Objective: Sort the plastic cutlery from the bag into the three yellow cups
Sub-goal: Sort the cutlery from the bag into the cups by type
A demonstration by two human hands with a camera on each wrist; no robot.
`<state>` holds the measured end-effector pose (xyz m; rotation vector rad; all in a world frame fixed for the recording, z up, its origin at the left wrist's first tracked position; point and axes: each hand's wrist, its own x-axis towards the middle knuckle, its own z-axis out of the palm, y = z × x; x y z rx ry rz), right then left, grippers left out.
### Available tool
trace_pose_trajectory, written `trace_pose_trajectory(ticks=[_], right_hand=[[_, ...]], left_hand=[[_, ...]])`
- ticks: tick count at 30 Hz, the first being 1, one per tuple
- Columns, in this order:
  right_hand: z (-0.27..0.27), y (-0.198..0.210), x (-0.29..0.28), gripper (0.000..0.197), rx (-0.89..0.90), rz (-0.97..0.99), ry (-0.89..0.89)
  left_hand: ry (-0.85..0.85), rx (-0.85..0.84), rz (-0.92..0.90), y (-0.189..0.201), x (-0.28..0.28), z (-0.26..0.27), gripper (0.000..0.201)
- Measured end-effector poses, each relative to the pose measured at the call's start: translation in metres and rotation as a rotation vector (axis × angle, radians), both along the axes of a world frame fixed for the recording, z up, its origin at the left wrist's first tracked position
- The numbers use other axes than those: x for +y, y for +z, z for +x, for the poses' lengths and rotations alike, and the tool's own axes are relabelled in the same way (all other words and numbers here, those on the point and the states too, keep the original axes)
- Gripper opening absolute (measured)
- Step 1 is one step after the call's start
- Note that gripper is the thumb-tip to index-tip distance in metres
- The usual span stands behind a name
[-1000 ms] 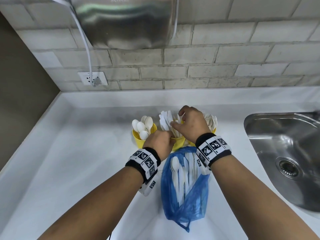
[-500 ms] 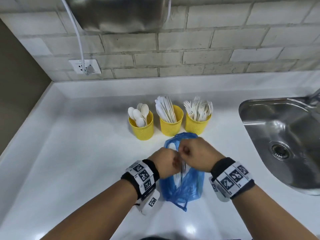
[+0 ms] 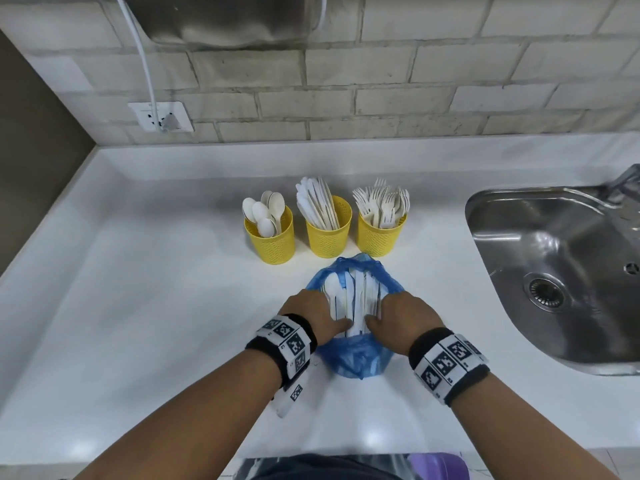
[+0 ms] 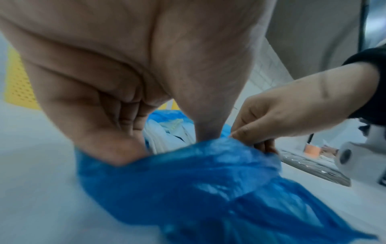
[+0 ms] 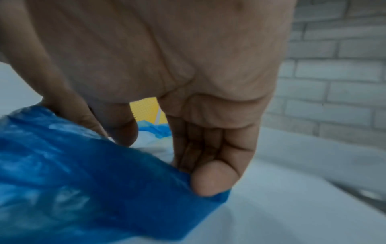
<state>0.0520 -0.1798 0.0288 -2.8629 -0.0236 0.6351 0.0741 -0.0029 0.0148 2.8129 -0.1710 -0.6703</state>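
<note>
Cutlery [image 3: 349, 299] in the head view: white plastic pieces side by side in the opened blue bag [image 3: 356, 358], near the counter's [image 3: 138, 306] front edge, just short of the three yellow cups [image 3: 328, 233]; long axes toward the wall, a spoon bowl at the far end; likely light, stiff, slick, best pinched mid-handle. Left wrist view: left hand [image 4: 117, 82] with fingers curled into the bag mouth, seemingly gripping its edge, right hand [image 4: 277, 115] pinching the rim opposite. Right wrist view: right hand's fingertips [image 5: 211, 178] clamped on blue film.
</note>
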Motion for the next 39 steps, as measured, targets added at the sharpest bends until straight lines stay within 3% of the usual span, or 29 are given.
trace_pose_trajectory(ticks=[4,8,13,16,21,26,29,32,37,39], right_hand=[[0.006,-0.012,-0.003,0.043,0.019,0.195,-0.229],[0.013,-0.017,-0.003,0.041,0.025,0.324,-0.318],[0.015,-0.022,0.004,0.031,0.083,0.459,-0.377],[0.015,-0.023,0.001,0.017,0.162,0.568,-0.430],[0.015,-0.023,0.001,0.013,0.191,0.726,-0.500],[0.014,-0.024,-0.002,0.023,0.292,0.937,-0.689],[0.013,-0.022,-0.003,0.028,0.314,0.926,-0.720],[0.016,-0.025,-0.006,0.040,0.276,0.853,-0.628],[0.017,-0.025,-0.012,0.022,0.217,0.873,-0.590],[0.018,-0.027,-0.014,0.027,0.223,0.892,-0.603]], left_hand=[[0.117,0.027,-0.109,-0.003,-0.018,0.000,0.038],[0.167,0.037,-0.173,-0.007,-0.032,0.001,0.032],[0.208,0.098,-0.278,-0.009,-0.037,0.001,0.038],[0.275,0.179,-0.420,-0.009,-0.030,0.003,0.031],[0.453,0.348,-0.693,-0.005,-0.025,0.002,0.025],[0.574,0.416,-0.895,-0.003,-0.029,0.001,0.022],[0.597,0.423,-0.888,0.001,-0.032,-0.001,0.026],[0.648,0.396,-0.844,-0.001,-0.034,0.000,0.041],[0.665,0.373,-0.763,0.005,-0.039,0.004,0.051],[0.638,0.368,-0.726,0.006,-0.040,0.006,0.052]])
